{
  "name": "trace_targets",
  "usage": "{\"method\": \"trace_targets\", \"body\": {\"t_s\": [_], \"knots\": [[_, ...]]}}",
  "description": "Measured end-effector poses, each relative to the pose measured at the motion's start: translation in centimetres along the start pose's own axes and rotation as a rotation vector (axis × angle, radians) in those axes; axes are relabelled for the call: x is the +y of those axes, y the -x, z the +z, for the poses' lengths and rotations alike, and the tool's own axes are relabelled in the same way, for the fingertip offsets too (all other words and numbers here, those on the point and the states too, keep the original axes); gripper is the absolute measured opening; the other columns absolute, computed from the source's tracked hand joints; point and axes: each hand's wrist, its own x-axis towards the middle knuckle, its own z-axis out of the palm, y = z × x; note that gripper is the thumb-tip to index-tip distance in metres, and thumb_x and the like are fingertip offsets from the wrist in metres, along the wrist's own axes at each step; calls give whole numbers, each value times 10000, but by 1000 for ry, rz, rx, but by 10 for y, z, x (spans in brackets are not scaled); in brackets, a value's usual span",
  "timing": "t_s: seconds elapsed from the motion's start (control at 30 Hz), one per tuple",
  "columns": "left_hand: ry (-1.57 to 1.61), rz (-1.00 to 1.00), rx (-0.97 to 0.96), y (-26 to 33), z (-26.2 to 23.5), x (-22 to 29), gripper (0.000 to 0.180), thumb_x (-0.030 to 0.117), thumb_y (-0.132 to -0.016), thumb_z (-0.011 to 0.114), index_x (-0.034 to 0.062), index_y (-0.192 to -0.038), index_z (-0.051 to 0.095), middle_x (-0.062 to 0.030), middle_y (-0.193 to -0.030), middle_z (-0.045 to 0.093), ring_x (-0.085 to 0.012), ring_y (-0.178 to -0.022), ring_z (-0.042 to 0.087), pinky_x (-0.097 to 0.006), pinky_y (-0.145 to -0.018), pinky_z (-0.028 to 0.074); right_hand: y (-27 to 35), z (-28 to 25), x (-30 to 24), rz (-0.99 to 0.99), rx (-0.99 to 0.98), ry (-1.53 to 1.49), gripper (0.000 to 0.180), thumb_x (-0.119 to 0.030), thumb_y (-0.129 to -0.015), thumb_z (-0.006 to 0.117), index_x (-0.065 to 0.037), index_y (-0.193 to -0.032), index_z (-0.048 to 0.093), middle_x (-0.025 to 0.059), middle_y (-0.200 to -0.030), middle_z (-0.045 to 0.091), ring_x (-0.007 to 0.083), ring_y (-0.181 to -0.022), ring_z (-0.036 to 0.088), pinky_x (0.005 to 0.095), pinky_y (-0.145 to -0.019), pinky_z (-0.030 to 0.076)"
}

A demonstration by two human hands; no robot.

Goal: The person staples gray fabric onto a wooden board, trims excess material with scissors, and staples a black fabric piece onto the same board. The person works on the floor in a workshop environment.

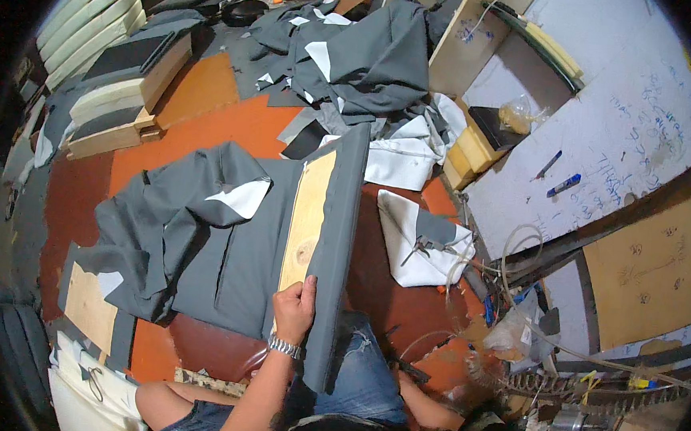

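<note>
Left hand (294,310) grasped the panel (331,230) by its left edge, near half; long axis ran far, slightly right. Right hand unseen, couldn't tell.

Matt grey cover (335,231) on a bare-wood board (304,237)
We see smooth, pale grain; the cover may be cloth or leatherette; the wristwatch (285,347) looks glossy metal, the brown sheet (650,265) matt cardboard.

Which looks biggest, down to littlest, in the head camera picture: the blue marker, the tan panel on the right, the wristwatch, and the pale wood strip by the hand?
1. Tan panel
2. Pale wood strip
3. Wristwatch and blue marker: both look tiny, too alike to rank.
</note>
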Motion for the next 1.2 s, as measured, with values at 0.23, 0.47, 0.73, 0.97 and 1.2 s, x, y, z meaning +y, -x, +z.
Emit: {"method": "trace_targets", "body": {"t_s": [0.23, 0.47, 0.73, 0.97, 1.2], "knots": [[43, 3, 51, 2, 0, 4, 534, 291, -1003, 715, -26, -604, 556, -212, -516, 476, -310, -407, 446, -427, -455, 363, -16, -59, -24, 27, 35, 92, 472, -267, -887, 723, 5, -1261, 629, 286, -1163, 713, 441, -1073, 707, 499, -924, 561], [76, -46, 5, 6, 1, 0, 532, 347, -976, 735, 4, -591, 605, -232, -550, 542, -391, -452, 527, -455, -476, 419, 14, -279, -210, -175, -29, 160, 554, -452, -924, 748, -46, -1298, 701, 207, -1202, 742, 358, -1159, 698, 437, -1017, 524], [60, -87, -38, 6, 1, -7, 494, 379, -979, 714, 17, -646, 668, -236, -625, 617, -433, -569, 625, -495, -545, 487, 2, -296, -420, -311, -238, 689, 578, -502, -895, 715, 11, -1161, 728, 283, -1026, 745, 441, -987, 729, 501, -920, 562], [70, 84, -131, 12, 6, -27, 31, 66, -783, 708, 45, -802, 721, -224, -749, 694, -428, -706, 687, -509, -636, 542, -19, -255, -445, -141, -326, 1052, 576, -496, -903, 658, 49, -1072, 745, 282, -1021, 749, 437, -1003, 732, 494, -914, 580], [78, -105, -131, 2, -5, -12, 448, 371, -1000, 670, 45, -696, 712, -216, -658, 660, -409, -622, 665, -494, -604, 522, 2, -301, -352, -463, -347, 413, 579, -461, -953, 709, 50, -1222, 655, 188, -1047, 762, 324, -936, 738, 436, -929, 564]]}}
